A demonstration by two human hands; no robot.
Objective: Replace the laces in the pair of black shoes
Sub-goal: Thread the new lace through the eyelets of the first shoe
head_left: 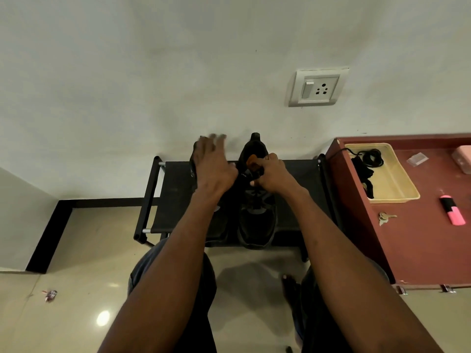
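Two black shoes [257, 220] stand side by side on a rack, laces apparently in place.

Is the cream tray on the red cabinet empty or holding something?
Holding something. The cream tray holds a coil of black cord and more black material along its left side.

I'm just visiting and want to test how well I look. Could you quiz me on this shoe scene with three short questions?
1. True or false: the right hand grips the tongue of the right shoe.
2. What lies in the tray? A) keys B) black laces C) a highlighter
3. The shoes sit on a black ____.

Key:
1. True.
2. B: black laces; the keys and highlighter lie on the red cabinet.
3. Rack. The left hand, fingers spread, is over the left shoe.
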